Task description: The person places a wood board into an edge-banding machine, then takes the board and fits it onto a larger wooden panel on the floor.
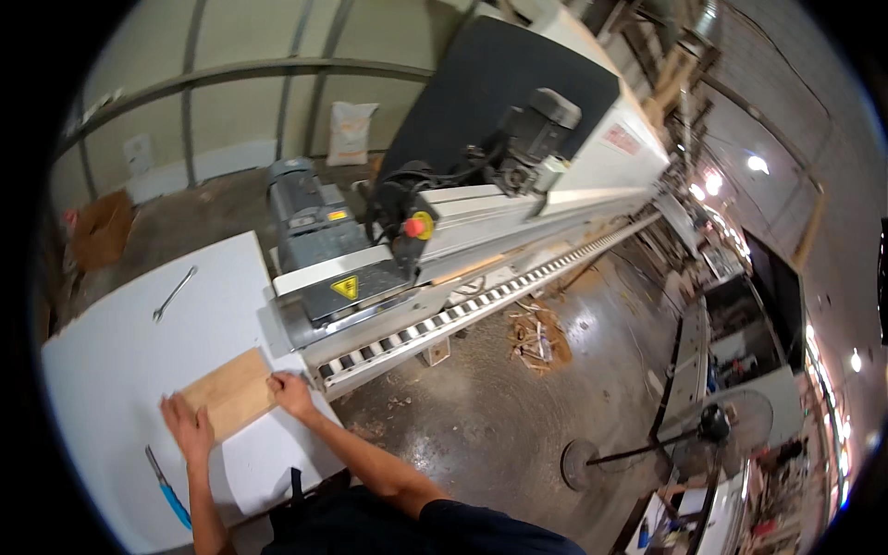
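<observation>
Wooden board (231,390) lies flat on the white tabletop (97,393), toward its right side, near the end of a long machine (472,222). Person's left grip (190,430) is wide, fingers extended, resting at the board's left end. Right grip (292,393) is narrow, fingers bent in, at the board's right edge; whether it pinches the wood cannot be told. Metal wrench (174,294) lies well apart, beyond the board. A blue-handled tool (170,498) lies near the left forearm, handle partly hidden. Machine carries a red button (414,228) and a row of black-and-white segments (490,300). Floor fan (714,423) stands at far right.
</observation>
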The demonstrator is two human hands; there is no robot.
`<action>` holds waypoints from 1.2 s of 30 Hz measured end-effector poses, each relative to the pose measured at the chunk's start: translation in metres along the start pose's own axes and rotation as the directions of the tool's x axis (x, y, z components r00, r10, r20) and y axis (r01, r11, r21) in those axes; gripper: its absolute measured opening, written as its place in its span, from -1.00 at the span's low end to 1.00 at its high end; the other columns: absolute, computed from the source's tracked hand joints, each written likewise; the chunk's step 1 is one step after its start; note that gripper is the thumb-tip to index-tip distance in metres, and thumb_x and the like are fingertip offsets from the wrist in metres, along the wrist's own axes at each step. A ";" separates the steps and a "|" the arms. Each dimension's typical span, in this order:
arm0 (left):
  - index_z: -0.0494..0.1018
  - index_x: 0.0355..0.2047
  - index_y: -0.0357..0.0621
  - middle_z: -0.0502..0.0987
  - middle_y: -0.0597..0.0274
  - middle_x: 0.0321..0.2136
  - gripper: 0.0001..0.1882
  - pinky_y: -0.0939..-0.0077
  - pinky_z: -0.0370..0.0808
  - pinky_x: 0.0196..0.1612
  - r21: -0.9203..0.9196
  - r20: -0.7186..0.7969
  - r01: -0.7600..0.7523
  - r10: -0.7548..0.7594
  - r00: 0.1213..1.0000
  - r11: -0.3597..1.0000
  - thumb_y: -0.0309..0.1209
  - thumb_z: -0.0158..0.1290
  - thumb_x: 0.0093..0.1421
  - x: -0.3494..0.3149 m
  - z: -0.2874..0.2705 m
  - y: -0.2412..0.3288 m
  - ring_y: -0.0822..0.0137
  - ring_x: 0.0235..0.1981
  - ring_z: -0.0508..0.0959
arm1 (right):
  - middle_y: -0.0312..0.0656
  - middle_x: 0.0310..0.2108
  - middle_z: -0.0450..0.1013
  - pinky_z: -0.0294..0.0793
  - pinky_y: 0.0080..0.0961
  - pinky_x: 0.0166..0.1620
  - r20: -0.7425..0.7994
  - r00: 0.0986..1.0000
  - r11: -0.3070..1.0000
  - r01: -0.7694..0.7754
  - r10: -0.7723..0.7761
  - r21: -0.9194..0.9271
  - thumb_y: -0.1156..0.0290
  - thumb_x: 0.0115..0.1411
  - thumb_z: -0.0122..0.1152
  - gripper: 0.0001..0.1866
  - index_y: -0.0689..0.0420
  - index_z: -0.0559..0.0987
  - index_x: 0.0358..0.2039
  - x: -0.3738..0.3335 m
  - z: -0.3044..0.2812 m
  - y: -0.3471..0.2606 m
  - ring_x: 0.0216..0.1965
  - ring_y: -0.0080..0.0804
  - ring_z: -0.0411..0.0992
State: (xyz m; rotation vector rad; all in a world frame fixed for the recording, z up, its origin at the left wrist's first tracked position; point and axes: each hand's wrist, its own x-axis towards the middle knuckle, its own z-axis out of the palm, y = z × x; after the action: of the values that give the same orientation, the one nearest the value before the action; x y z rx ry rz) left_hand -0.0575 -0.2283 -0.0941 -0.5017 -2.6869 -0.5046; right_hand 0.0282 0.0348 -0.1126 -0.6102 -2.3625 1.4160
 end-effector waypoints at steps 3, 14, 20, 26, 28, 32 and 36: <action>0.13 0.14 -0.46 0.14 -0.43 0.12 -0.22 0.13 0.12 0.23 -0.035 0.189 0.287 -0.276 0.942 0.957 -0.26 0.17 0.00 0.002 0.003 -0.041 -0.23 0.18 0.15 | 0.09 -0.30 0.47 0.41 -0.23 -0.14 0.022 1.000 0.998 -0.019 0.021 -0.067 0.20 0.17 0.00 -0.67 0.23 0.54 -0.32 -0.003 -0.002 -0.005 -0.22 0.05 0.44; 0.32 -0.10 -0.39 0.48 0.03 -0.23 -0.55 0.45 0.39 -0.11 -0.699 0.362 0.453 -0.272 0.891 0.553 -0.38 0.15 0.07 -0.002 0.003 -0.067 0.27 -0.22 0.46 | 0.16 -0.44 0.45 0.41 -0.14 -0.20 0.022 0.988 0.988 -0.152 0.152 0.014 0.25 0.12 -0.06 -0.68 0.26 0.53 -0.45 -0.005 0.005 -0.014 -0.34 0.12 0.44; 0.28 0.01 -0.40 0.44 -0.04 -0.12 -0.48 0.40 0.34 0.00 -0.666 0.396 0.488 -0.287 0.872 0.565 -0.43 0.13 0.06 0.000 0.011 -0.071 0.20 -0.11 0.43 | 0.14 -0.29 0.46 0.40 -0.25 -0.15 0.048 0.993 0.994 -0.103 0.105 -0.029 0.16 0.17 -0.02 -0.64 0.22 0.54 -0.31 -0.012 -0.010 -0.008 -0.25 0.02 0.43; 0.16 0.17 -0.33 0.25 -0.13 0.11 -0.34 0.29 0.23 0.16 -0.290 -0.031 0.044 -0.055 0.998 0.956 -0.49 0.09 0.05 0.010 0.021 -0.020 0.05 0.13 0.27 | 0.05 -0.28 0.47 0.38 -0.39 -0.10 0.107 0.990 0.954 -0.123 0.097 0.274 0.05 0.20 0.03 -0.55 0.23 0.53 -0.22 -0.024 -0.021 -0.013 -0.21 -0.13 0.44; 0.21 0.14 -0.33 0.32 -0.08 0.07 -0.41 0.33 0.31 0.09 -0.584 0.125 0.154 -0.099 0.987 0.797 -0.47 0.07 0.09 0.017 0.002 0.038 0.12 0.06 0.35 | 0.01 -0.31 0.48 0.38 -0.41 -0.12 0.038 0.997 0.944 -0.072 0.063 0.322 0.04 0.21 0.05 -0.55 0.22 0.53 -0.23 -0.025 -0.014 -0.013 -0.24 -0.23 0.44; 0.24 0.11 -0.38 0.50 0.07 -0.14 -0.50 0.49 0.44 -0.09 -0.762 0.432 0.372 -0.011 0.902 0.530 -0.42 0.02 0.19 0.047 0.001 0.129 0.33 -0.17 0.50 | -0.11 -0.28 0.51 0.40 -0.49 -0.12 0.047 0.996 0.930 -0.083 0.071 0.358 0.13 0.24 0.09 -0.61 0.22 0.53 -0.15 -0.015 -0.001 0.024 -0.24 -0.46 0.42; 0.33 -0.06 -0.41 0.47 0.21 -0.37 -0.54 0.51 0.40 -0.26 -0.768 0.485 0.442 -0.029 0.874 0.463 -0.24 0.05 0.20 0.061 0.004 0.179 0.44 -0.30 0.40 | -0.14 -0.30 0.51 0.41 -0.51 -0.15 0.092 0.995 0.926 -0.072 0.040 0.371 0.16 0.24 0.08 -0.62 0.23 0.53 -0.14 -0.023 -0.013 0.008 -0.27 -0.47 0.42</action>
State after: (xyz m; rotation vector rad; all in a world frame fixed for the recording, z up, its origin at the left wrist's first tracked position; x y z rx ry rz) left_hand -0.0394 -0.0540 -0.0234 -0.4891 -2.6780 -2.1457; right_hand 0.0557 0.0357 -0.1146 -0.5233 -2.0608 1.8873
